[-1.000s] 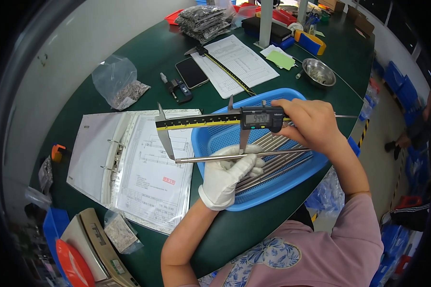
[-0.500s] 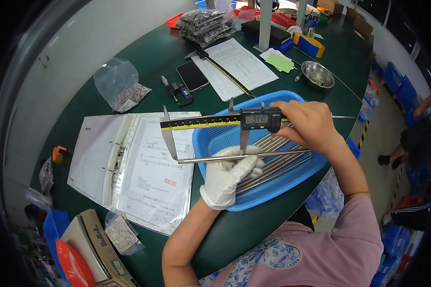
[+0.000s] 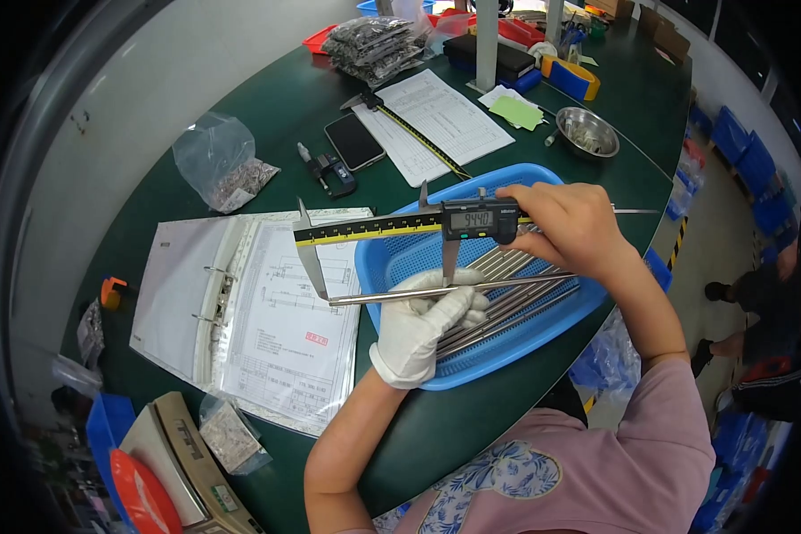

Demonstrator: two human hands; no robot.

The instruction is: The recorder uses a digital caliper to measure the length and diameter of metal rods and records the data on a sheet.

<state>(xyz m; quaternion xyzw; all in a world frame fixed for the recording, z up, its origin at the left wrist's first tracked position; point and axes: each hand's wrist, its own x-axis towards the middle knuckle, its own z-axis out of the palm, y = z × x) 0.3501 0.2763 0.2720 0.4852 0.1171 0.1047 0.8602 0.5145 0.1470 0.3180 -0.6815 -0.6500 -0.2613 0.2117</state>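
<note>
My left hand (image 3: 423, 331), in a white glove, is closed round a thin metal rod (image 3: 365, 297) that lies nearly level across the fingers. My bare right hand (image 3: 574, 230) grips a digital caliper (image 3: 481, 220) by its display end. The caliper's long jaws point down to the rod, one at its left end and the other near my gloved fingers. Beneath both hands stands a blue perforated basket (image 3: 372, 265), with several more metal rods (image 3: 498, 319) lying in it side by side.
Left of the basket lies an open ring binder (image 3: 280, 311) with a drawing. Beyond are a phone (image 3: 355, 141), a micrometer (image 3: 327, 169), a second caliper (image 3: 418, 136) on paper sheets and a metal bowl (image 3: 587, 133). A scale (image 3: 182, 454) stands at the near left; a person (image 3: 756, 303) is at the right.
Both hands keep their hold on rod and caliper, with the jaws at the same places. The view has shifted slightly. The person at the right has moved.
</note>
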